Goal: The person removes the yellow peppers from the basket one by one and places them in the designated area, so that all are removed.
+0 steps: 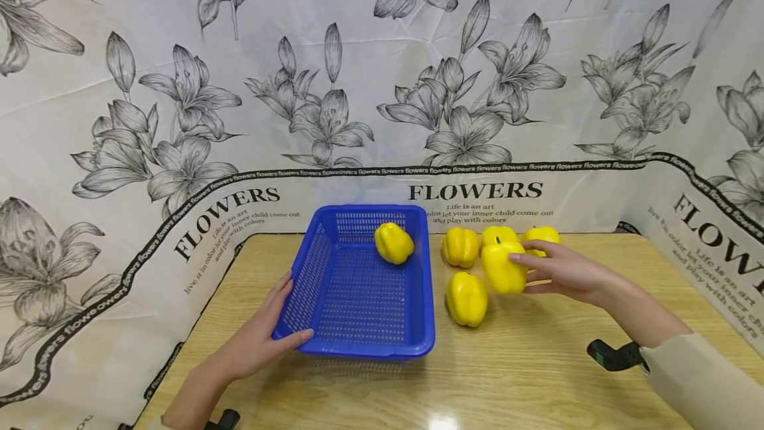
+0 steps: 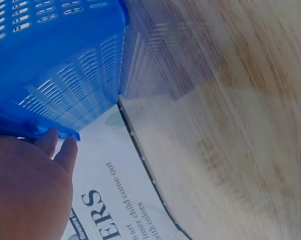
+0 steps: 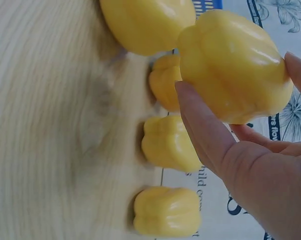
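A blue plastic basket with perforated walls stands on the table, one yellow bell pepper lying at its far right. My left hand grips the basket's near left corner, thumb on the front rim and fingers along the left side. In the left wrist view, fingertips meet the rim's edge. Right of the basket, my right hand holds another yellow bell pepper between thumb and fingers, raised above the tabletop. Below and left of it, a yellow bell pepper rests on the table.
Along the table's back edge sit more yellow bell peppers: one on the left, one partly hidden in the middle and one on the right. A flower-printed cloth hangs behind the wooden table and along its sides.
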Tool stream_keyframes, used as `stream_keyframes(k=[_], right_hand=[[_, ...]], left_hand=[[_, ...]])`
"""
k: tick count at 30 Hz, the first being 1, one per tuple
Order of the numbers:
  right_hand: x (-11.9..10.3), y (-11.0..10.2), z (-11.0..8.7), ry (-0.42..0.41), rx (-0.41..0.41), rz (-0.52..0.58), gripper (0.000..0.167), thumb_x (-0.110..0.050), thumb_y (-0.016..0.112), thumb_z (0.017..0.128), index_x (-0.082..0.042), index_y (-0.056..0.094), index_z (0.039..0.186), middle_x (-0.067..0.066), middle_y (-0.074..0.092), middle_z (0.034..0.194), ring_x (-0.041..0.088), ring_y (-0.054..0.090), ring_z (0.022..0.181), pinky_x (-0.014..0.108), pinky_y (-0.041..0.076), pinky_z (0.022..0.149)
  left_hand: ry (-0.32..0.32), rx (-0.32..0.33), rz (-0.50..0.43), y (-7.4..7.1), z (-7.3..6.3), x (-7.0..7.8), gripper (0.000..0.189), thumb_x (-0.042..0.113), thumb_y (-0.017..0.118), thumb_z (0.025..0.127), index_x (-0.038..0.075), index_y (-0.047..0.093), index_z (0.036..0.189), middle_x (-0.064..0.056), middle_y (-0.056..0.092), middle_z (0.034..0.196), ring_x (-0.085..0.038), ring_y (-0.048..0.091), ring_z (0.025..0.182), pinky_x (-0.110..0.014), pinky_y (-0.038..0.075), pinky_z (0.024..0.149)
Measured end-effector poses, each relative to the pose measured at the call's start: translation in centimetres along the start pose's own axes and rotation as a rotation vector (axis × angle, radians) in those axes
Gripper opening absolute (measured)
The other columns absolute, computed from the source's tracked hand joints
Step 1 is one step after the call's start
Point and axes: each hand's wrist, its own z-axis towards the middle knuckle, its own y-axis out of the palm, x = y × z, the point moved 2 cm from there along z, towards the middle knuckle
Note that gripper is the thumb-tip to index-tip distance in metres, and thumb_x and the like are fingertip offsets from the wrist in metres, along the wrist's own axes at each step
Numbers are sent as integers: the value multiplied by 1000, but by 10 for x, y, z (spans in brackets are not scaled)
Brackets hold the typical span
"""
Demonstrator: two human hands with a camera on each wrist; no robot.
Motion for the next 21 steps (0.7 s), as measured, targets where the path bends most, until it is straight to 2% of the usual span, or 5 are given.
stream_keyframes(k=[7,12,18,21], right_hand=[[19,-8,-5,61,9,-2,89,-33,53,108,15,-5,156,40,20,156,41,55,127,49,52,103],[34,-10,-6,72,0,-12,87,-32,52,108,19,-2,153,43,20,155,44,54,128,49,54,101],[50,-12,-4,93,0,15,81,-30,53,108,20,8,153,37,37,146,34,60,119,48,55,98],[57,-13,-3,111,3,17,82,-31,53,108,20,7,153,38,39,145,32,61,117,48,56,97]], left_hand=[[-2,1,-4,0,0,0,103,53,70,94,15,7,166,1,0,172,-38,14,155,-66,24,118],[4,1,0,0,0,0,103,53,69,94,14,7,166,-3,1,173,-40,14,155,-67,25,117],[-4,-1,-7,0,0,0,103,54,69,94,16,6,166,-1,1,172,-38,14,155,-67,25,117],[6,0,-7,-1,0,1,102,52,69,95,15,6,166,-1,0,172,-39,14,155,-67,25,117]])
